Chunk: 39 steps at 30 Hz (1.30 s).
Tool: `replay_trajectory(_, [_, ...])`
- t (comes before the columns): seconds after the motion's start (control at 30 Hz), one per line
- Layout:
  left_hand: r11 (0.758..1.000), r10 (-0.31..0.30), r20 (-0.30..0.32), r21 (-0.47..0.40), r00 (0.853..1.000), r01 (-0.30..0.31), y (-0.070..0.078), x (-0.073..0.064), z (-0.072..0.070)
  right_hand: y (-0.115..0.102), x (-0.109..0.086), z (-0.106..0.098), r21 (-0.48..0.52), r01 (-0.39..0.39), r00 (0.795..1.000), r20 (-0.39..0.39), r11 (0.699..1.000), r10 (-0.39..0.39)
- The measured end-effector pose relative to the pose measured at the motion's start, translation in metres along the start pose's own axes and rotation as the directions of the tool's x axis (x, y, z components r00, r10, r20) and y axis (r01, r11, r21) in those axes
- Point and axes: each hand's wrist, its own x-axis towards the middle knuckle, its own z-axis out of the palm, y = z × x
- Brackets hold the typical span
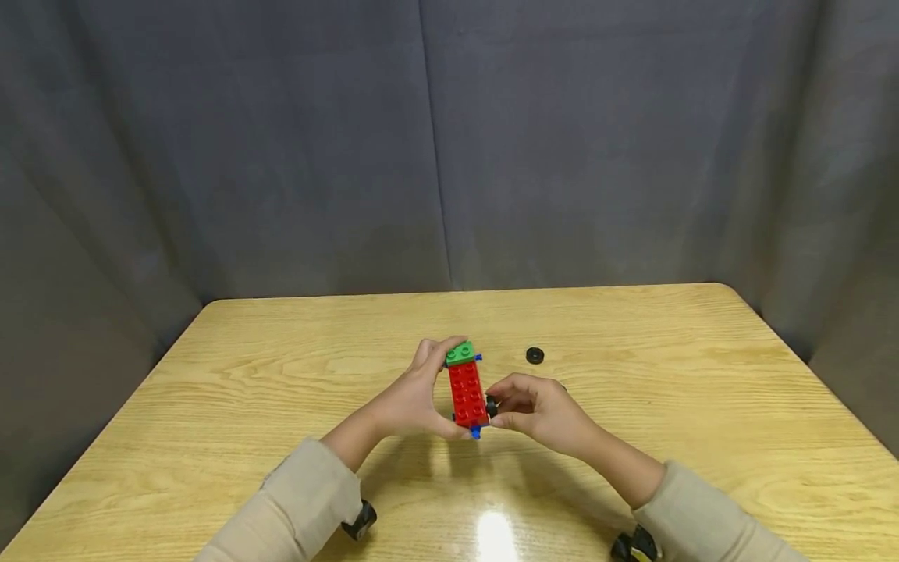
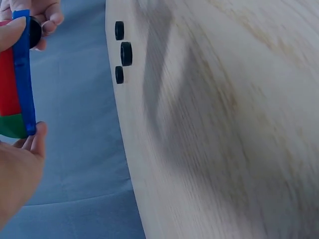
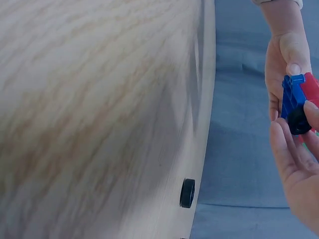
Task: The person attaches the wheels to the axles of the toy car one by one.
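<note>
The left hand [image 1: 413,400] is gripping the red, green and blue brick assembly [image 1: 467,392] by its 2 ends, holding it above the table [image 1: 267,375]. Over on the right, the right hand [image 1: 542,411] is pinching 1 black wheel [image 1: 492,407] at the assembly's near right side. Farther off, 3 loose wheels [image 2: 126,54] are lying on the wood.

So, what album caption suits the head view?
Left hand grips a brick toy; right hand pinches a black wheel at the toy's side.
</note>
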Motion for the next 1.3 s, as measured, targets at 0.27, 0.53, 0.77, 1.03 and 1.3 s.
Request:
replay_trajectory(0.27, [1.000,-0.021,-0.014,-0.003,1.000,0.021,-0.004,-0.003,-0.001,0.002,0.003,0.001,0.005,-0.006,1.000,0.018,1.000,0.006])
replay_trajectory(0.53, [1.000,-0.022,-0.024,0.000,0.999,0.022,-0.008,-0.009,0.001,0.004,0.003,0.004,-0.004,-0.014,0.999,0.043,1.000,0.015])
replay_trajectory(0.77, [0.999,-0.034,-0.036,0.005,0.999,0.035,-0.008,-0.010,0.002,0.005,0.001,0.000,-0.008,0.010,0.998,0.055,1.000,-0.009])
replay_trajectory(1.03, [0.998,-0.053,-0.060,0.031,0.997,0.055,-0.008,-0.012,-0.009,0.008,0.005,-0.007,-0.028,0.021,1.000,0.023,0.999,-0.021])
replay_trajectory(1.3, [0.999,-0.043,-0.055,0.030,0.998,0.045,-0.009,-0.012,-0.012,0.011,0.001,-0.019,-0.049,-0.004,1.000,0.002,0.999,0.004])
